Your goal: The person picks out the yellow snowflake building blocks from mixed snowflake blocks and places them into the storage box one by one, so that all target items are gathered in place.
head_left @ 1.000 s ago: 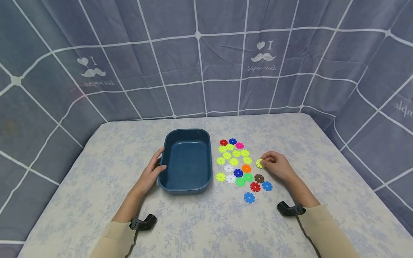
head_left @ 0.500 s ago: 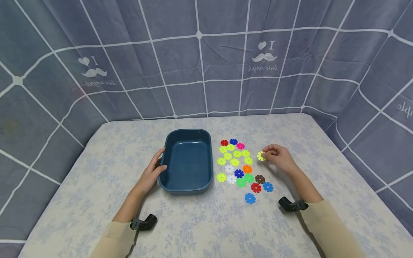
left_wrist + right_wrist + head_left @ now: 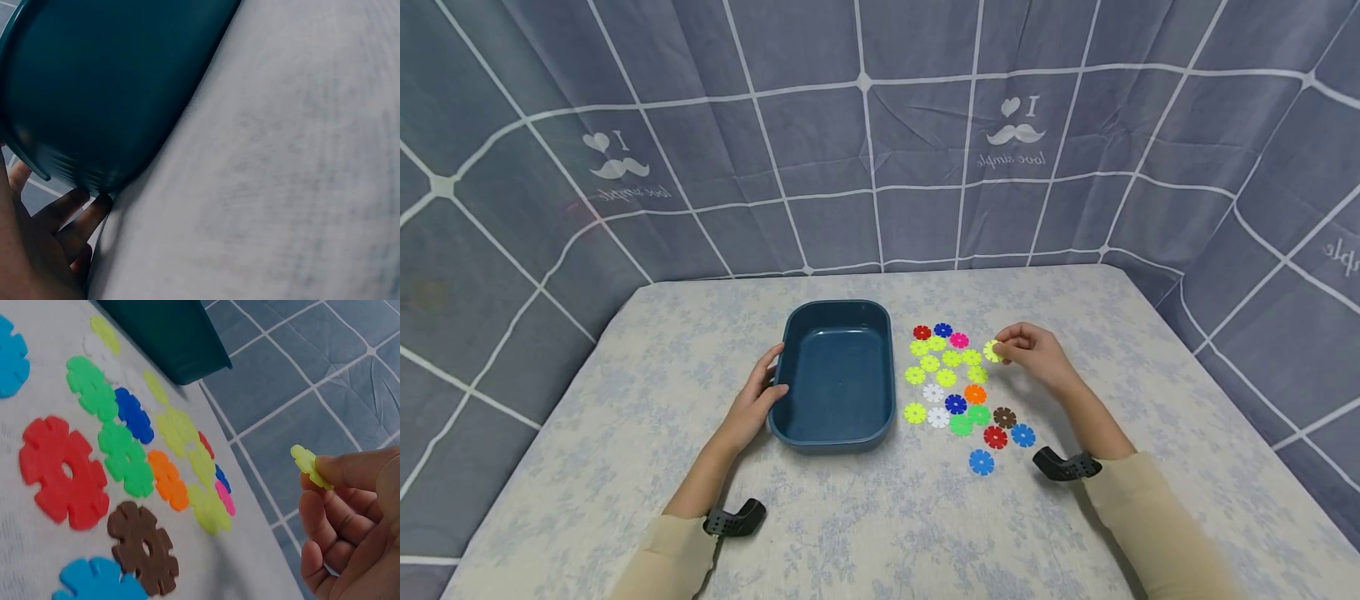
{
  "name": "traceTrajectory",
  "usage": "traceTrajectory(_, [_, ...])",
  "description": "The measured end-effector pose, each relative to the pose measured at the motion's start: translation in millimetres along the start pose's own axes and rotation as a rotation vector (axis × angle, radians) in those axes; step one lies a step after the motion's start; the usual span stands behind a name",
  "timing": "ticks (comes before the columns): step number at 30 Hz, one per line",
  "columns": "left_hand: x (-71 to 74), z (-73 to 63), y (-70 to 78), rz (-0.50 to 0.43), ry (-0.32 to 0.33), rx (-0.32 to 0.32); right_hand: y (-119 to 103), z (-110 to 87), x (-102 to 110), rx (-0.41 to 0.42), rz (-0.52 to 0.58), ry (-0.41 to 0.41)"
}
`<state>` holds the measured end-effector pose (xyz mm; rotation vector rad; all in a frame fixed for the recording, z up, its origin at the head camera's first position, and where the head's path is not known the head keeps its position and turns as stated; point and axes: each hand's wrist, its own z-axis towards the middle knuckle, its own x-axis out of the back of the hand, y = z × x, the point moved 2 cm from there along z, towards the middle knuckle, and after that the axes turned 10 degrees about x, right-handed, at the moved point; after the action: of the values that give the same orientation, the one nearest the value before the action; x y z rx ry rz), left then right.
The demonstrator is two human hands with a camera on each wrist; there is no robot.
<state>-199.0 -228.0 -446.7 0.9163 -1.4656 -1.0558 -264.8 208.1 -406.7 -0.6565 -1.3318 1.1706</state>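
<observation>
- Right hand point(image 3: 1033, 357): thumb and index finger pinch a yellow snowflake disc point(image 3: 991, 351); the remaining fingers curl loosely beneath, as the right wrist view shows.
- Held disc: raised off the floral tablecloth point(image 3: 850, 525), tilted, just right of the loose yellow discs point(image 3: 951, 358) as the head view has it.
- Left hand point(image 3: 752, 407): grips the left wall of a dark teal rectangular bin point(image 3: 838, 383), thumb over the rim, fingers slightly spread along the outside (left wrist view is dim, but fingertips do meet the wall).
- Loose discs: flat on the cloth to the right of the bin. Red point(image 3: 922, 332), dark blue point(image 3: 943, 330) and pink point(image 3: 959, 340) at the far end; orange point(image 3: 975, 393), white point(image 3: 938, 417), green point(image 3: 961, 426) and brown point(image 3: 1004, 417) closer in; a light blue one point(image 3: 981, 462) nearest the person.
- Writing: grey gridded curtain point(image 3: 820, 142) prints "I", a heart, a moustache and "love simple" (mirror-reversed), twice; a fragment, "ple", shows at far right.
</observation>
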Motion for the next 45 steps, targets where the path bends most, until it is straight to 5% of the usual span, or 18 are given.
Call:
traceTrajectory(13, [-0.3,-0.1,1.6,-0.004,0.003,-0.008,-16,19.0,-26,-0.025,0.027,0.01])
traceTrajectory(45, [-4.9,-2.2,-0.1,0.023,0.072,-0.047,-48,45.1,-76,0.062,0.152,-0.072])
